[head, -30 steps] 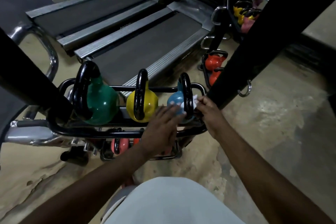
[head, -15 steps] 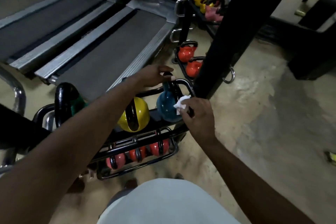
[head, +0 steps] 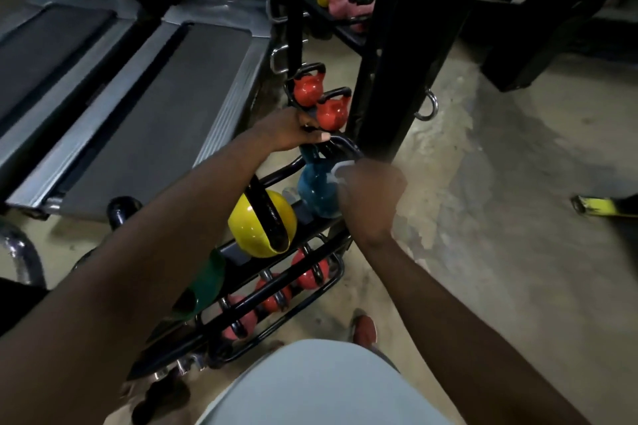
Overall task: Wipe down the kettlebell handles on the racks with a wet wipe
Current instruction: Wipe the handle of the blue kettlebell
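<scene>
Gripping top of handle [head: 324,149] of blue kettlebell [head: 316,190] with left hand [head: 293,130], clutching wet wipe [head: 340,170] against it with right hand [head: 371,191], upper tier of black rack [head: 281,173]

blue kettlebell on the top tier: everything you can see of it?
The blue kettlebell is glossy, with a black loop handle, at the far-right end of the rack's top tier beside the yellow kettlebell. The left hand grips the handle top; the right hand presses a white wipe against its side. Slightly blurred.
</scene>
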{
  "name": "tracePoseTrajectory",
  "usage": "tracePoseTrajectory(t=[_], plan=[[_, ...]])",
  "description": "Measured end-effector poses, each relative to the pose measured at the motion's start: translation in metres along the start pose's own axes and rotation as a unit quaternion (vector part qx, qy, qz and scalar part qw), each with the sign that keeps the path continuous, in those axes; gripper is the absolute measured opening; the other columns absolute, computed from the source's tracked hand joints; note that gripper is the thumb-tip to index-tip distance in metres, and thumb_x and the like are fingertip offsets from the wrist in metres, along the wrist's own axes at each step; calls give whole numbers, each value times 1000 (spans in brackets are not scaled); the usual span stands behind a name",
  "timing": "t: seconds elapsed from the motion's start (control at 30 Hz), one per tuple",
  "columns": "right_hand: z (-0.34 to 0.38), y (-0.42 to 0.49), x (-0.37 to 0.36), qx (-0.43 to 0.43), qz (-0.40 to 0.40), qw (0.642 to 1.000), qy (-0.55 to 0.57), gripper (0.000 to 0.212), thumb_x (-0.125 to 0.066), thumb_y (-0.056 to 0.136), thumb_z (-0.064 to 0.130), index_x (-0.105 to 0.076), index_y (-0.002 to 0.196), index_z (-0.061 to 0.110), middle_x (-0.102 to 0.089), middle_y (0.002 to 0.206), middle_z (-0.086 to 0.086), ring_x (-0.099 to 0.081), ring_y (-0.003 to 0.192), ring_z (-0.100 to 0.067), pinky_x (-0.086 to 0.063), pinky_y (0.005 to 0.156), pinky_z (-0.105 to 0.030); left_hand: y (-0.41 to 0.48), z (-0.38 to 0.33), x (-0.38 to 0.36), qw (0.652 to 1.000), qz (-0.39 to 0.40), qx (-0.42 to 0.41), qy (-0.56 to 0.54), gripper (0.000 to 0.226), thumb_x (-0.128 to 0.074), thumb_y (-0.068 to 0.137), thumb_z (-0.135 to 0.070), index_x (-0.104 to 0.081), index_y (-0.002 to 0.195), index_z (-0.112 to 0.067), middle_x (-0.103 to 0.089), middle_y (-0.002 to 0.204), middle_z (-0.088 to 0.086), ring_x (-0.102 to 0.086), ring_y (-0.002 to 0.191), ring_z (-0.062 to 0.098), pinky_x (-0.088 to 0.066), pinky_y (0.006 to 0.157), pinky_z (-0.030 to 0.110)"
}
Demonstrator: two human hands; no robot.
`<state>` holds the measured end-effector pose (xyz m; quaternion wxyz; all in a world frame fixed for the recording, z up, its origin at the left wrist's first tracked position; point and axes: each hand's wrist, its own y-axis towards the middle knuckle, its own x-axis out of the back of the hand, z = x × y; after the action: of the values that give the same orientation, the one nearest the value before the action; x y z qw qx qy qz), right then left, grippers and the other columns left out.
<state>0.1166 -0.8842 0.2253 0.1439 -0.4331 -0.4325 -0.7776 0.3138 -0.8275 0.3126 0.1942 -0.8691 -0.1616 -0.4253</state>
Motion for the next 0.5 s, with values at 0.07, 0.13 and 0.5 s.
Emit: tracePoseTrajectory(t=[0.07, 0.13, 0.5], plan=[[0, -8, -4, -60, 0, 996, 60, 19, -66, 83, 30, -70, 101, 33, -62, 111, 6, -51, 106, -22, -36, 89, -39, -1, 2, 1, 1000, 8, 1, -8, 41, -61, 94, -41, -59, 132, -24, -56, 139, -2, -48, 130, 17, -26, 94, 22], [-12, -22, -1, -111, 18, 976, 188, 13, -63, 93, 37, -66, 102, 29, -66, 106, 10, -56, 101, -19, -43, 86, -38, -1, 4, 0, 1000, 9, 0, -6, 42, -61, 93, -43, -60, 131, -24, -57, 137, -2, -48, 129, 18, -27, 95, 23], [-22, 69, -3, -245, 344, 798, 430, 24, -53, 99, 41, -63, 91, 21, -66, 90, 0, -62, 84, -13, -48, 78, -31, -3, 5, -7, 1000, -5, 9, 8, 44, -56, 95, -47, -58, 133, -25, -57, 138, 3, -49, 128, 22, -32, 100, 31]])
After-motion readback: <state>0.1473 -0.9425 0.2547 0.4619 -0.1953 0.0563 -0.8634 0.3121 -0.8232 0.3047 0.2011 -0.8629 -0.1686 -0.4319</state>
